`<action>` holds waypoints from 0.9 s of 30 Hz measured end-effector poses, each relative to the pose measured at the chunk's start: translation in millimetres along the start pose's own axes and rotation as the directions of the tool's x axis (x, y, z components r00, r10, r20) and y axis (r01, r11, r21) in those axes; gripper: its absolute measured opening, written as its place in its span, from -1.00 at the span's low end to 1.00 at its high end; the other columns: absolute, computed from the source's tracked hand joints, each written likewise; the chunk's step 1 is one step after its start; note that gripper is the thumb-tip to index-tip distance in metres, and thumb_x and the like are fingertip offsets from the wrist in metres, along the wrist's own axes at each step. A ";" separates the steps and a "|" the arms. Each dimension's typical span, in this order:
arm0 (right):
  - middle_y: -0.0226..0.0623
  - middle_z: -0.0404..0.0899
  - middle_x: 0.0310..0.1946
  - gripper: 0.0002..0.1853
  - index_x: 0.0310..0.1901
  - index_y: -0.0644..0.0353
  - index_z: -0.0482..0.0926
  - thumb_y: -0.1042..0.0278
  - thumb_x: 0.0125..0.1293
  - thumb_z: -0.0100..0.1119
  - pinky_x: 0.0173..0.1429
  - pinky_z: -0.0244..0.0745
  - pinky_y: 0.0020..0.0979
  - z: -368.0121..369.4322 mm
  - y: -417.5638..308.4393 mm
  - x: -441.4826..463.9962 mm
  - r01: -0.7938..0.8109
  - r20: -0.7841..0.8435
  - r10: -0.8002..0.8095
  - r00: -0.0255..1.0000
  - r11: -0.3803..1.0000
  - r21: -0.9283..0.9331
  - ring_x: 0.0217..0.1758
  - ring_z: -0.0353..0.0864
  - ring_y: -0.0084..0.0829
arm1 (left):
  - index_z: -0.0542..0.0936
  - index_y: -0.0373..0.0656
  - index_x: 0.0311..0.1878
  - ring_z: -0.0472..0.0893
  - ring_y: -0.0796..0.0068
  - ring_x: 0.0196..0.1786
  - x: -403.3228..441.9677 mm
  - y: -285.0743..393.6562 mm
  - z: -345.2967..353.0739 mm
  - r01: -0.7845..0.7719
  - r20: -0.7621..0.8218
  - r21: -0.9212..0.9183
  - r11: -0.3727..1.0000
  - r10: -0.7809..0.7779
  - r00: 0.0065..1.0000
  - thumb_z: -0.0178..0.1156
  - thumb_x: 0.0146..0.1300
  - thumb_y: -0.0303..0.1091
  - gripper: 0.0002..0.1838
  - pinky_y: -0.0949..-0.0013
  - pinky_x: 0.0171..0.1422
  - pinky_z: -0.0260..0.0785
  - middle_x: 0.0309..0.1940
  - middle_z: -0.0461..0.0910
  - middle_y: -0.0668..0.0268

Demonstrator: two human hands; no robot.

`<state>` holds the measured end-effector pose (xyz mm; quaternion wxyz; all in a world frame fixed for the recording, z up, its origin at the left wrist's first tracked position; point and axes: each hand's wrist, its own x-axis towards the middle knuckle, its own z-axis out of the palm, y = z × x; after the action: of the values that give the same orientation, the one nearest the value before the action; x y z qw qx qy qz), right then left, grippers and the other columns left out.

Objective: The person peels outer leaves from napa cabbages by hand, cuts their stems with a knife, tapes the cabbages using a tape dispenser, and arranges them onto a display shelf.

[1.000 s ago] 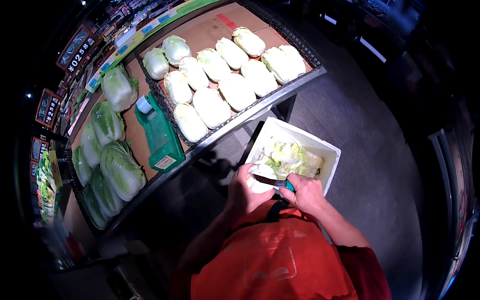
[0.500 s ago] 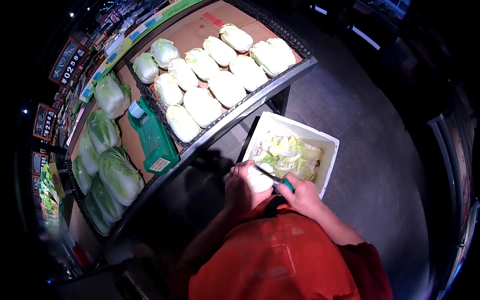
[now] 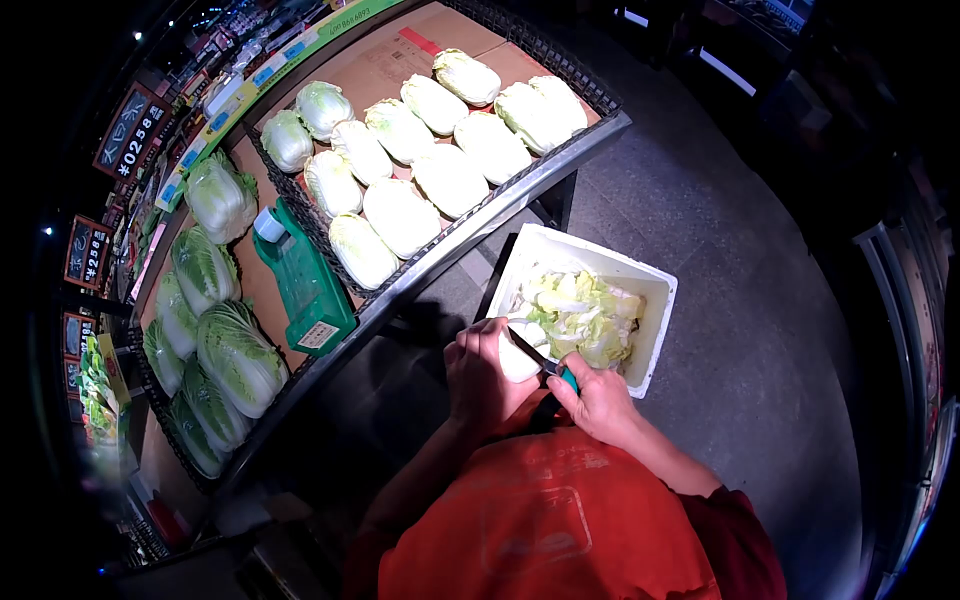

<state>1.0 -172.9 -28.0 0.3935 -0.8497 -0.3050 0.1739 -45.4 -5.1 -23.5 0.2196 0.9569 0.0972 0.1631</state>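
Annoying bit from my end: the left hand (image 3: 478,372) wraps so much of the pale cabbage (image 3: 516,362) that I can't see its underside or outer side at all. The right hand (image 3: 602,402) covers most of the handle of the knife (image 3: 568,379), so I only get a bit of teal and the dark blade, and I can't make out whether the edge is biting in or just resting there. The near left corner of the white box (image 3: 655,335) is behind the hands too, and the right edge of the view is mostly black.

Counts: one knife, one cabbage in hand, one white box, one green container (image 3: 308,275). I get twelve or thirteen heads in the black-edged tray (image 3: 570,172) (the right end overlaps, so I can't settle it), and about seven greener cabbages (image 3: 240,355) to its left. The leaf scraps (image 3: 575,310) in the box are too jumbled to count.

The cabbage sits right in the left fingers, which are curled around it from the left, just above the red apron (image 3: 540,510) and next to the box's near left corner. The right fingers are closed around the handle, just right of the cabbage, with the blade slanting across its upper right side.
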 end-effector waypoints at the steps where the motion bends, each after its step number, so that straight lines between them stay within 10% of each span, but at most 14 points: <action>1: 0.03 0.51 -0.61 -0.68 -0.23 0.20 0.37 0.06 0.34 -0.02 -0.39 0.39 -0.01 2.6 1.8 -0.5 -0.022 -0.013 0.022 1.000 1.000 -0.010 -0.46 0.54 0.11 | 0.37 -0.21 0.03 0.44 0.21 0.00 -1.2 -1.9 2.0 -0.018 -0.024 -0.005 1.000 0.018 1.000 0.50 -0.31 -0.11 -0.21 0.12 0.07 0.22 -0.09 0.47 0.18; 12: 0.20 0.56 -0.37 -0.49 -0.09 0.26 0.45 -0.11 0.37 -0.19 -0.06 0.41 -0.04 42.7 113.9 -9.1 -0.481 0.015 0.483 0.875 0.874 -0.073 -0.17 0.54 0.13 | 0.31 -0.19 0.02 0.45 0.09 -0.10 5.9 -11.1 3.4 -0.199 -0.303 -0.093 0.976 0.162 0.939 0.51 -0.37 -0.41 -0.21 0.10 0.02 0.28 -0.13 0.45 0.12; 22: 0.06 0.54 -0.56 -0.64 -0.23 0.20 0.37 0.00 0.33 -0.01 -0.35 0.42 0.00 -3.9 -0.1 17.3 0.021 0.024 -0.022 0.999 0.999 0.045 -0.43 0.55 0.11 | 0.27 -0.17 0.08 0.45 0.18 -0.05 -2.2 -18.5 11.2 -0.105 -0.245 -0.012 0.994 0.099 0.965 0.49 -0.31 -0.23 -0.17 0.11 0.03 0.23 -0.12 0.43 0.19; 27: 0.05 0.55 -0.53 -0.58 -0.18 0.24 0.44 -0.04 0.36 -0.10 -0.23 0.41 -0.02 24.6 35.8 31.8 -0.262 0.057 0.276 0.960 0.948 -0.182 -0.34 0.56 0.13 | 0.32 -0.18 0.03 0.44 0.12 -0.08 -6.5 -21.5 0.6 -0.071 -0.293 0.015 0.997 0.072 0.953 0.50 -0.35 -0.31 -0.21 0.13 0.01 0.26 -0.15 0.42 0.16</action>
<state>25.4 -156.4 -73.1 0.2783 -0.9064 -0.2160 0.2333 -53.6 12.0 -35.5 0.1945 0.9255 0.0943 0.3111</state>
